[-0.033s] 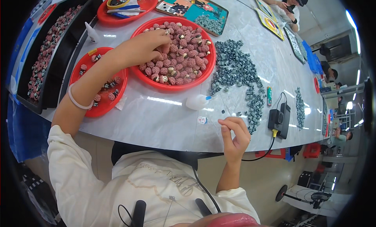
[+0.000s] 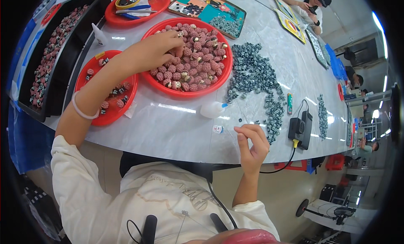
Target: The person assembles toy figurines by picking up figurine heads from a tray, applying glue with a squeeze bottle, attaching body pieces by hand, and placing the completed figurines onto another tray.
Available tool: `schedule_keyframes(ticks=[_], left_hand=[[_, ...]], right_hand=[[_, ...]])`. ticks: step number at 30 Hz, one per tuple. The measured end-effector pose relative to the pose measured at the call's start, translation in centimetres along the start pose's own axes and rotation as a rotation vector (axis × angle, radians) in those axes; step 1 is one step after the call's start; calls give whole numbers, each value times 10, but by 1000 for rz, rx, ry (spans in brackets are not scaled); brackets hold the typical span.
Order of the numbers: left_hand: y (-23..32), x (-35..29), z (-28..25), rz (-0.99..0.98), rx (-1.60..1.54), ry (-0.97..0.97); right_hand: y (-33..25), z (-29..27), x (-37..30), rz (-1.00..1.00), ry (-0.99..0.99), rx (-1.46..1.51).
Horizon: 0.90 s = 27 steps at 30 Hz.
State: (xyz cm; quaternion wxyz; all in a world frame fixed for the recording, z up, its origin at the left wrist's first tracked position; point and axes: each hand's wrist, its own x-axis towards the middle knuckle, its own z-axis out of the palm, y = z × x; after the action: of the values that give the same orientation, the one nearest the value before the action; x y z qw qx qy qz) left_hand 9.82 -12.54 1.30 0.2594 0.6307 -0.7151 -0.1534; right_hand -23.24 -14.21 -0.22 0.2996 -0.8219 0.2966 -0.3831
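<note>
1. Glossy grey marbled desk (image 2: pixel 176 136) bears knobbly pink balls (image 2: pixel 205 58) in a round red plastic basin (image 2: pixel 185 94).
2. Left hand (image 2: pixel 158 51): grip curled among them, hold hidden.
3. Right hand (image 2: pixel 254 146): nearly pinched, hold unclear.
4. White tube lights (image 2: pixel 379 25) overhead.

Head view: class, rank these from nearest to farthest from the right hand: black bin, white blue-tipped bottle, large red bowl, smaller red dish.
1. White blue-tipped bottle, just ahead and left of the right hand.
2. Large red bowl, beyond the bottle.
3. Smaller red dish, left of the bowl.
4. Black bin, far left.
</note>
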Motion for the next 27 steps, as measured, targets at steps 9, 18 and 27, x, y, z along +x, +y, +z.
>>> schedule_keyframes(ticks=[9,18,27], left_hand=[[86,-99,29,-106,-892,76],[107,-101,107,-295,-1396,365],[102,-110,106,-347,-1565,315]], right_hand=[[5,37,27,145,-50,138],[6,48,33,209,-233,144],[-6,45,15,485,-86,733]])
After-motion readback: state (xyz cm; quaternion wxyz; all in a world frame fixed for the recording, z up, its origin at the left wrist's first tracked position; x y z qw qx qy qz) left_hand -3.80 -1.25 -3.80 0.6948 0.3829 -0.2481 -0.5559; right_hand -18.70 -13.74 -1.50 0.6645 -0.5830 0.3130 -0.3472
